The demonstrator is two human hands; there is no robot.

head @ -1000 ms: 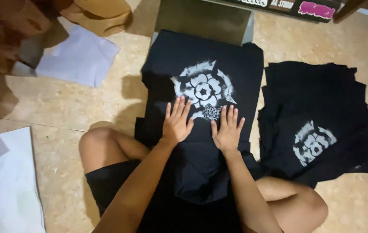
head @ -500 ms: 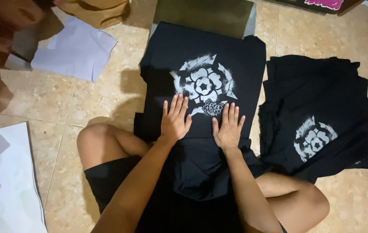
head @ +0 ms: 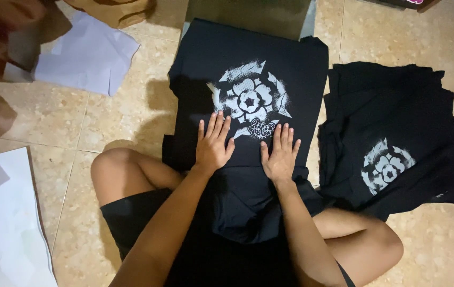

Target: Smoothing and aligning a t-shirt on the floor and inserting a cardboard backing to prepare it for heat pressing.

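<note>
The person is sitting on the tiled floor (head: pixel 131 114) with knees apart, and a black T-shirt (head: pixel 248 85) is lying in front of them, its lower part draping down over their lap. A white flower-like print (head: pixel 251 100) is showing face up in the middle of the shirt, with a small patch of lettering just under it.

Both hands are resting palm down on the fabric, side by side, just below the print. The left hand (head: pixel 213 146) is lying flat with its fingers stretched out and only slightly apart, the fingertips reaching the lower left edge of the print. The right hand (head: pixel 280 154) is lying flat too, fingers a little more fanned, thumb pointing inward toward the other hand – neither is pinching or gripping anything, they are simply pressing on the cloth.

To the person's right a pile of black shirts (head: pixel 397 133) is sitting on the floor, just beside the flat shirt, the top one showing the same kind of white print (head: pixel 386 165), tilted. Off to the left a pale sheet of paper (head: pixel 86 53) is lying on the tiles, and a larger white sheet (head: pixel 3 223) is lying near the left knee – well apart from the shirt. Beyond the shirt's far edge something flat and dark greenish (head: pixel 248 16) is lying; I cannot tell what it is
</note>
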